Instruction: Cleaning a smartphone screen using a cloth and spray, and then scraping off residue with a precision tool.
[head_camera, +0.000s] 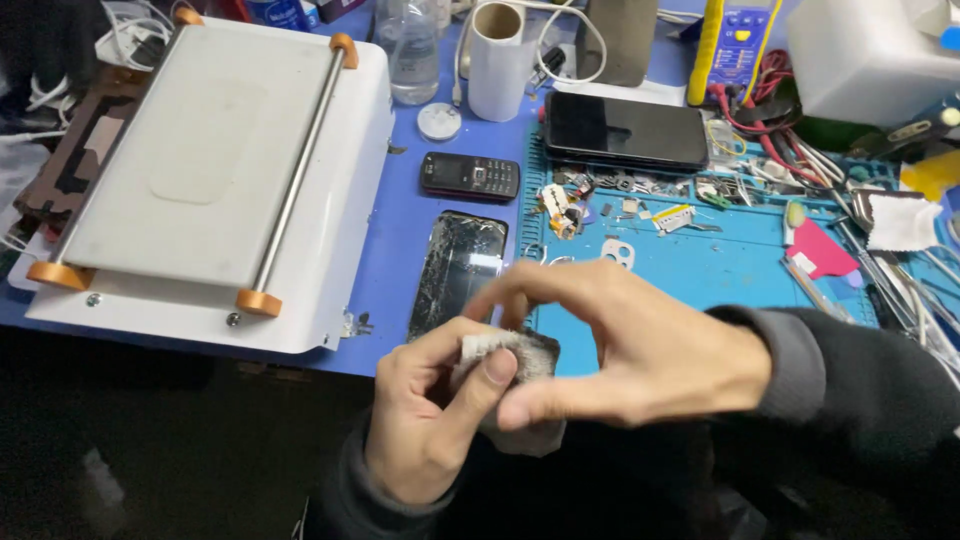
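A small soiled white cloth sits pinched between the left hand and the right hand, both grasping it just above the near edge of the blue surface, close to a cracked phone and a white machine.

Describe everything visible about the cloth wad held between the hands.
The cloth wad is a small crumpled white piece, greyish and dirty on top, looking like soft tissue or fabric. The left hand cups it with the thumb pressed across its front; the right hand pinches its upper edge. It is held above the blue mat's near edge.
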